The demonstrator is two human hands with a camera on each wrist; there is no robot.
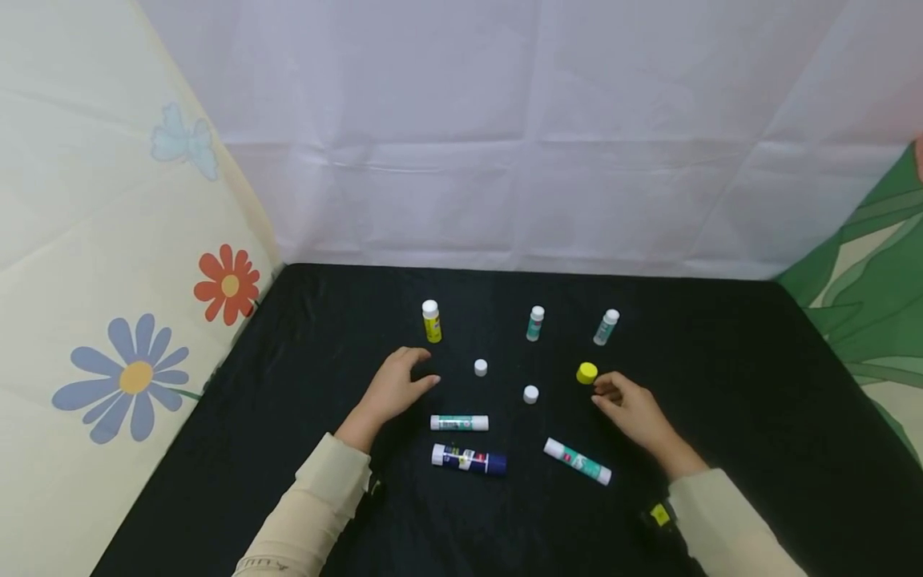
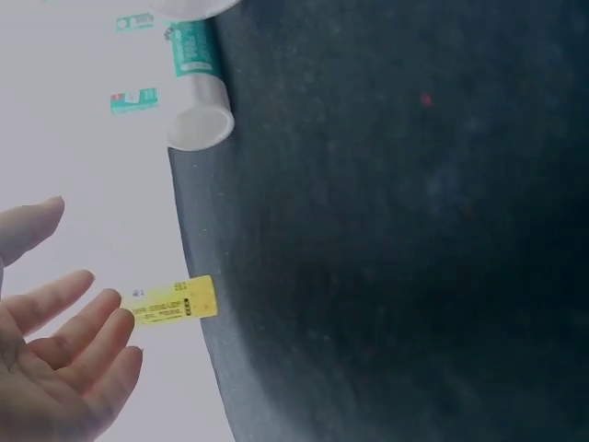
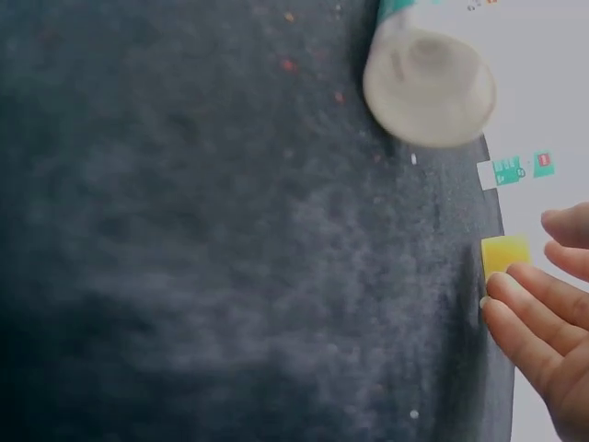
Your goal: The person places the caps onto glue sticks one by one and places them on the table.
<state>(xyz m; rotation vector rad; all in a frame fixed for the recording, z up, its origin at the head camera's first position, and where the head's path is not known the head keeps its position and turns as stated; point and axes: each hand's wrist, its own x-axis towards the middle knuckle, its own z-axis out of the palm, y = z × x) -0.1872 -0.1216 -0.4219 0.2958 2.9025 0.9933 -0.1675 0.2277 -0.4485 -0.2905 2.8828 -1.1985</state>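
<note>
My left hand [image 1: 393, 388] hovers over the black table with thumb and fingers spread, holding nothing. Beyond its fingertips stands a yellow glue stick [image 1: 433, 327] with a white cap, also behind the fingers in the left wrist view. To that hand's right are a small white cap [image 1: 481, 368] and a second white cap [image 1: 530, 394]. My right hand [image 1: 633, 409] has its fingers loosely bent beside a yellow cap [image 1: 587, 373]. In the right wrist view its fingertips overlap the yellow cap [image 3: 504, 253], with no grip on it.
Two small teal-and-white glue sticks stand at the back, one [image 1: 534, 324] in the middle and one [image 1: 606, 327] further right. Lying nearer are a teal glue stick [image 1: 459, 423], a dark blue one [image 1: 469, 460] and another teal one [image 1: 578, 461]. A white curtain [image 1: 505, 200] hangs behind the table.
</note>
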